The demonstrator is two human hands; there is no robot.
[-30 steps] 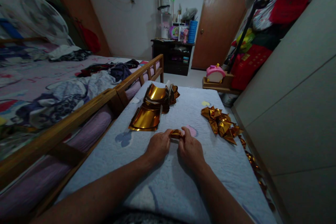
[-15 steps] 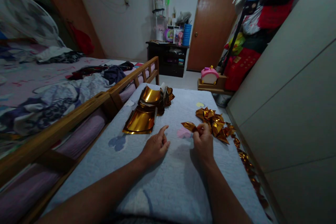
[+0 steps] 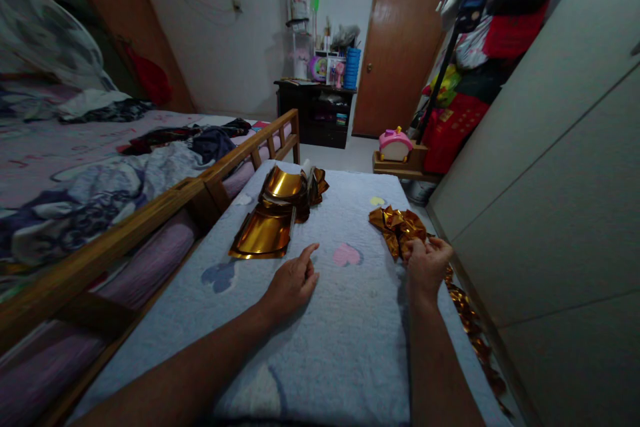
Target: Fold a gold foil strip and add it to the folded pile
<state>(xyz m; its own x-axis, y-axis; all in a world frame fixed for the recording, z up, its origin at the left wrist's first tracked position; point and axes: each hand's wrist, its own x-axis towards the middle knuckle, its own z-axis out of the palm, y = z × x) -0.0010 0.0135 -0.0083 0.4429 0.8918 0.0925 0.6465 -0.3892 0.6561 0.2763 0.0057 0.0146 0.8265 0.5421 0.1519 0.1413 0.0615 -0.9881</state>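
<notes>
Right hand [image 3: 427,261] sat at the heap of folded gold foil pieces [image 3: 397,223] near the mat's right side, fingers curled; whether they pinched a piece, I couldn't tell. Left hand [image 3: 293,280] lay empty, forefinger out, on the nubby pale-blue mat [image 3: 345,340]. Likely risk: slick, crinkled foil sliding off that edge. Flat mirror-gold sheets [image 3: 263,233] stacked beyond.

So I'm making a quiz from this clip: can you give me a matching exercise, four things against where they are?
Things:
1. left hand
2. right hand
3. flat gold sheets
4. pink toy

Places:
a. on the floor by the door
b. at the pile of folded gold pieces
c. flat on the blanket, forefinger out
d. by the wooden bed rail

Pairs: 1-c, 2-b, 3-d, 4-a
</notes>
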